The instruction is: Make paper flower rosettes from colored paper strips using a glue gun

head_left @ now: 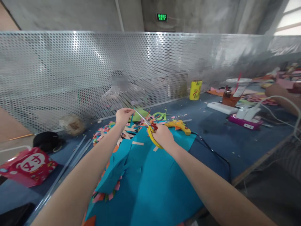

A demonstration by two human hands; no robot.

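Note:
My right hand (162,136) is closed round the handles of yellow-handled scissors (151,133), whose blades point up and left. At the blade tips, my left hand (123,116) pinches a narrow blue strip (132,121) that hangs from its fingertips. Whether the blades are touching the strip I cannot tell. Below both hands lie large blue sheets (160,182) of paper or felt, with small pale strips on top. Beside the left wrist is a heap of multicoloured cut pieces (105,130). A yellow glue gun (180,126) lies just right of my right hand.
A perforated metal screen (94,72) runs along the table's back. Clear glue sticks (68,160) and a red packet (29,166) lie left. On the right are a yellow tape roll (195,90), a drink cup (232,92), a purple power strip (245,122) with cables, and another person's arm (282,97).

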